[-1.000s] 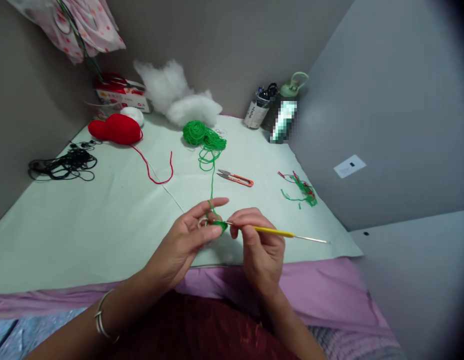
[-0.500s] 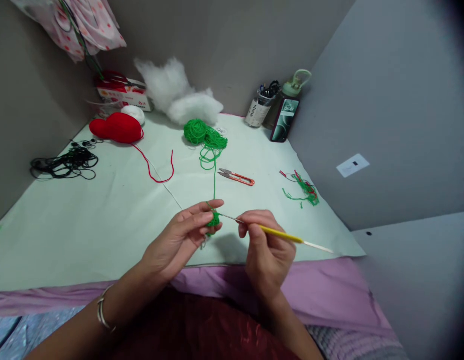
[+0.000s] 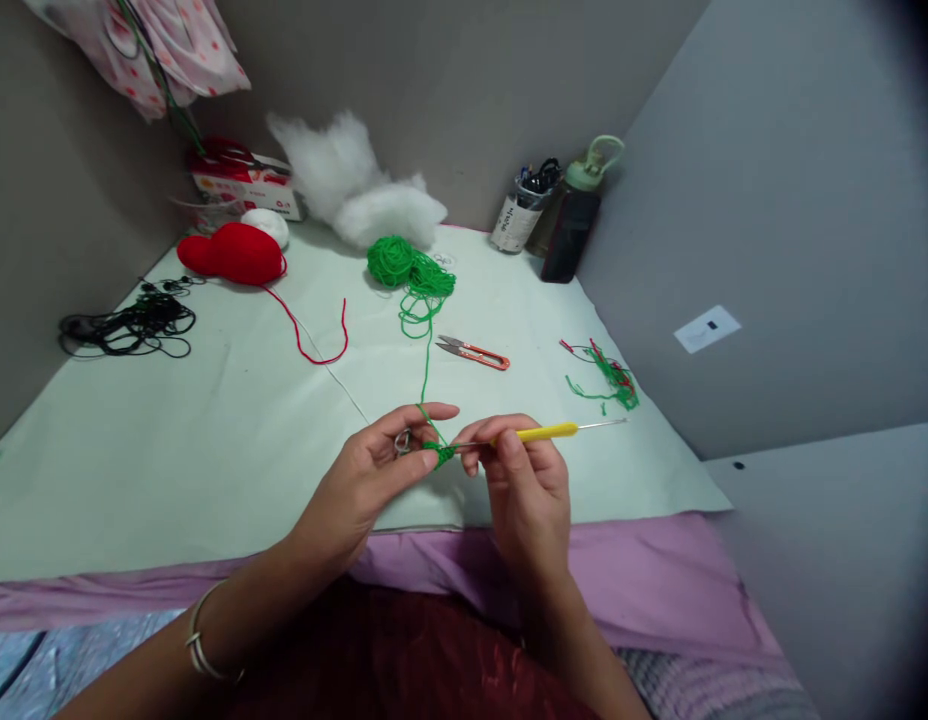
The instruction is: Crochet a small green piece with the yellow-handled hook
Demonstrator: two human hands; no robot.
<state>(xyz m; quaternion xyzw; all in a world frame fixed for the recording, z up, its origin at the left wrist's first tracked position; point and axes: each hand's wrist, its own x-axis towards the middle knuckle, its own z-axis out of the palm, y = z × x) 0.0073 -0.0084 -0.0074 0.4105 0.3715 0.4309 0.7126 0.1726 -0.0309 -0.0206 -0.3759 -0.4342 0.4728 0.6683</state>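
Observation:
My left hand pinches a small green crochet piece between thumb and fingers. A green yarn strand runs over its raised index finger, back to the green yarn ball. My right hand is closed round a crochet hook with a yellow handle and thin metal ends. The hook's left end meets the green piece; its very tip is hidden among the stitches. A small pale metal loop shows by the left fingers; I cannot tell exactly what it is.
Orange thread snips lie beyond my hands. Red yarn, white stuffing and a tangled black cable are further left. A pen cup, a dark-screened phone, a bottle and yarn scraps stand or lie right.
My right hand has moved slightly left, closer to my left hand, and the hook tilts less. The left hand has turned the green piece. The phone's screen has gone dark.

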